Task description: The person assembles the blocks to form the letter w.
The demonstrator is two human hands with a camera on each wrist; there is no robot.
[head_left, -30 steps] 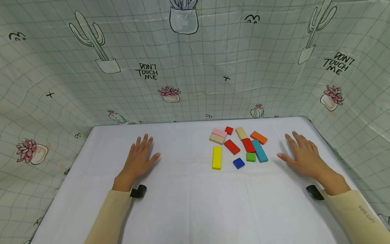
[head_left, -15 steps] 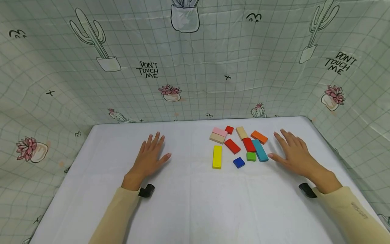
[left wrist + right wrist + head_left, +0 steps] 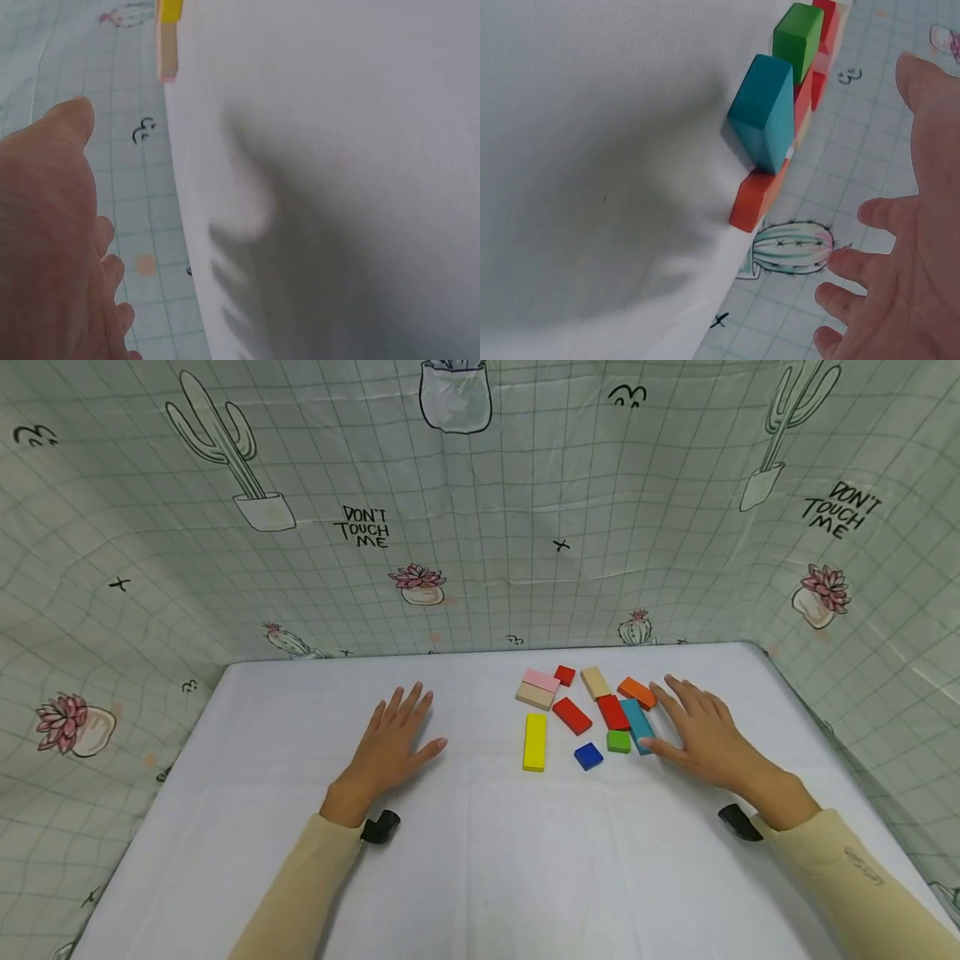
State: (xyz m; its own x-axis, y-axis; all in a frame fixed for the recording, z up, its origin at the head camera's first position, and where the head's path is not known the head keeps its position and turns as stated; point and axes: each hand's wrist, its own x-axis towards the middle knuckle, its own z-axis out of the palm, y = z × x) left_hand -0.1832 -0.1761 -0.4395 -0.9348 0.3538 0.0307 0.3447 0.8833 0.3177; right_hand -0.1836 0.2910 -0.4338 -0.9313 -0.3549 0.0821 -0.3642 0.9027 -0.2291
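Observation:
Several coloured wooden blocks lie in a cluster on the white table [image 3: 480, 860]: a long yellow block [image 3: 534, 742], a blue cube [image 3: 588, 756], a green cube [image 3: 618, 741], a teal block [image 3: 636, 720], red blocks [image 3: 572, 716], an orange block [image 3: 637, 692], a tan block [image 3: 596, 682] and a pink one [image 3: 541, 680]. My right hand [image 3: 697, 735] is flat with fingers spread, its thumb at the teal block [image 3: 765, 112] and fingertips by the orange block [image 3: 756, 199]. My left hand [image 3: 393, 743] is spread flat, left of the yellow block, holding nothing.
A cloth backdrop [image 3: 480, 527] printed with cacti walls in the table at the back and on both sides. Small black wrist cameras [image 3: 380, 827] sit at both cuffs. The table's front half holds only my sleeves [image 3: 847, 877].
Both hands have slid towards the blocks: the left hand moved right and forward, the right hand moved left until it reached the teal and orange blocks. The blocks have not moved.

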